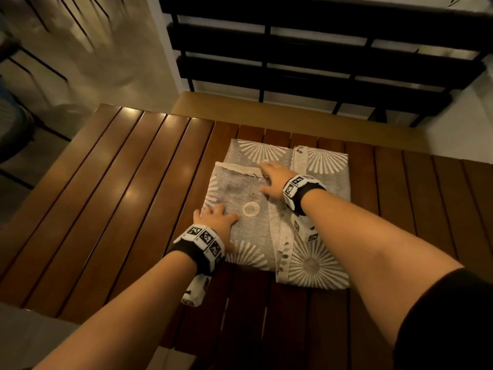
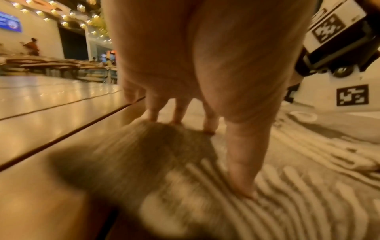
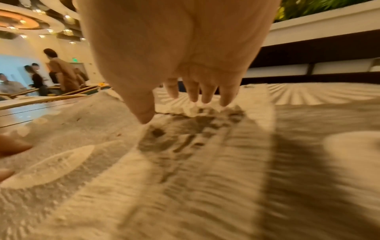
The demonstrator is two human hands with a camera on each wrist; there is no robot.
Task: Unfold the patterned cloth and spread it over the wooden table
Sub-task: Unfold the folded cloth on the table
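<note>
Both hands flat on folded cloth (image 1: 277,209), slatted bench (image 1: 306,76) behind table (image 1: 106,196).

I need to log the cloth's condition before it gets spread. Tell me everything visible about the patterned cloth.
The grey woven cloth with white sunburst and ring prints lies folded in a rough square on the brown slatted wooden table. A pale hem strip with dark dots runs down it, and dark spots mark the top layer. The left hand rests at its left edge; the right hand touches a folded hem.
</note>
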